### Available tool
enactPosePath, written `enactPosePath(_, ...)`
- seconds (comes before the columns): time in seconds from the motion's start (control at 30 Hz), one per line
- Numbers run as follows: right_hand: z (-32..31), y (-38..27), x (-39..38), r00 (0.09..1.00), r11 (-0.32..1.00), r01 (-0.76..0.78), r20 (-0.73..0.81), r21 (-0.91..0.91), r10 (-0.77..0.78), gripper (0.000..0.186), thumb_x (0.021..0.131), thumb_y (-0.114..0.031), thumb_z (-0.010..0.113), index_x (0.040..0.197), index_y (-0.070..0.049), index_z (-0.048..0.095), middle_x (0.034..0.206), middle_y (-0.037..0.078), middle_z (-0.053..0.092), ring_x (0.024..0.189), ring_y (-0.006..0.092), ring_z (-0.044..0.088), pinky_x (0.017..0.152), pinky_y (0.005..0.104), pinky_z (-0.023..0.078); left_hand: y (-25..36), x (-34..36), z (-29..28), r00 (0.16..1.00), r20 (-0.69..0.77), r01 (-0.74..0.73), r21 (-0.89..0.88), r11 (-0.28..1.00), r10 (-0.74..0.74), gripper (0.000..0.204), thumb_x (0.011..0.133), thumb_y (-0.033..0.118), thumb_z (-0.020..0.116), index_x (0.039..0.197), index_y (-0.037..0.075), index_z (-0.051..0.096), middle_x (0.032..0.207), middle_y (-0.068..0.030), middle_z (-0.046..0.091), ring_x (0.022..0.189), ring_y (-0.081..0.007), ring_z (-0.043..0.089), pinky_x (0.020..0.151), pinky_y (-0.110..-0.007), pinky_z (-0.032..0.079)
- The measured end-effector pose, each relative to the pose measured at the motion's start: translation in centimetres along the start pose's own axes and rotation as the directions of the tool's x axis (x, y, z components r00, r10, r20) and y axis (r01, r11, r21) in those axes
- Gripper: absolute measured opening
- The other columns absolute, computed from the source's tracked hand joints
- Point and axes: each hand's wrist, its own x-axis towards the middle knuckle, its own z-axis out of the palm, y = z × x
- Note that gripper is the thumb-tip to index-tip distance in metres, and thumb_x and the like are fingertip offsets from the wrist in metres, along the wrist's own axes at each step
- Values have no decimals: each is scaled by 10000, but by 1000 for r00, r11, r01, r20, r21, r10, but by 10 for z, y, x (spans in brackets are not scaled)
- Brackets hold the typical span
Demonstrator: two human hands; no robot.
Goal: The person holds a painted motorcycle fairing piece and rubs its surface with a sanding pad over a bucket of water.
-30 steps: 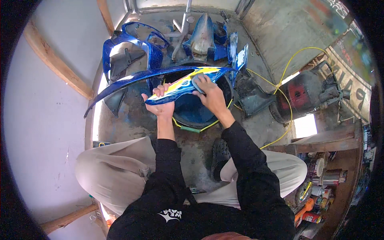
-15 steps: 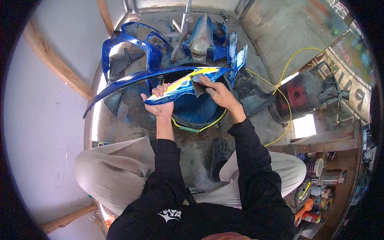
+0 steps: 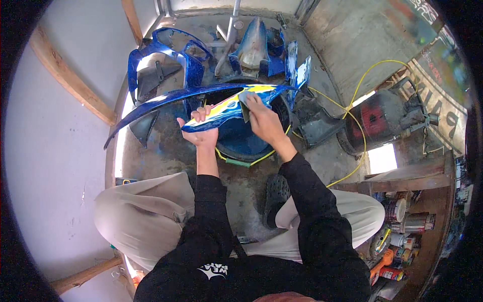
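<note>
Blue, yellow and white curved panel [image 3: 219, 109] is being held over the black bucket [image 3: 240, 155] while a grey sheet [image 3: 244, 107] is being pressed on its face.
Left to right: blue frame-shaped cover [image 3: 194, 74] is lying behind and left of the bucket; left hand [image 3: 202, 132] is grasping the panel's near end, above the bucket's left rim, fingers wrapping over its edge, palm supporting underneath; right hand [image 3: 263, 120] is pinching the sheet flat against the panel's middle, above the bucket, fingers bent on top; black tank [image 3: 359, 123] with a red patch is resting well to the bucket's right. Step in hand, judging by pose: rubbing down the panel surface. Next stroke is probably calling for steady left support and even right-hand pressure, sheet staying flat along the curve.
</note>
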Motion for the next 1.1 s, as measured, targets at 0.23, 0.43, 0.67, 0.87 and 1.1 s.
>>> enactPosePath(0.23, 2, 1, -2, 994, 982, 101, 64, -160, -92, 722, 758, -12, 678, 1448, 14, 469, 1532, 231, 479, 1429, 424, 450, 1068, 519, 467, 0, -1, 3, 1000, -12, -8, 3, 1000, 8, 606, 988, 616, 456, 661, 105, 458, 736, -61, 426, 881, -275, 437, 1117, -507, 318)
enactPosePath(0.43, 1, 9, 9, 985, 971, 136, 129, -199, -112, 727, 769, 19, 693, 1462, -11, 474, 1495, 208, 506, 1400, 420, 468, 1079, 512, 455, 0, -2, 5, 1000, 7, -12, 16, 1000, 12, 606, 991, 613, 475, 662, 104, 479, 736, -60, 432, 877, -267, 441, 1122, -504, 319)
enactPosePath(0.67, 15, 21, 12, 998, 998, 54, 32, 13, -54, 615, 840, 51, 619, 1444, -28, 535, 1500, 238, 537, 1442, 434, 468, 1204, 476, 412, 0, -1, 4, 1000, -2, -5, 17, 1000, 5, 621, 1001, 623, 433, 655, 109, 462, 737, -62, 433, 876, -266, 432, 1120, -498, 315)
enactPosePath(0.87, 4, 43, 1, 997, 994, 43, -63, -102, -50, 501, 906, 30, 655, 1399, -45, 610, 1454, 221, 603, 1405, 394, 527, 1148, 459, 472, -1, -1, 7, 998, -67, -4, -24, 1000, 3, 679, 992, 677, 390, 621, 112, 443, 715, -72, 412, 860, -277, 414, 1103, -500, 327)
enactPosePath(1.1, 34, -23, -17, 988, 986, 152, -4, 73, -152, 529, 854, 109, 593, 1349, -66, 650, 1454, 197, 606, 1436, 384, 500, 1180, 453, 457, 5, -2, 7, 998, -58, -18, -16, 1000, 17, 658, 1027, 625, 350, 644, 98, 444, 723, -81, 417, 853, -275, 422, 1102, -498, 323)
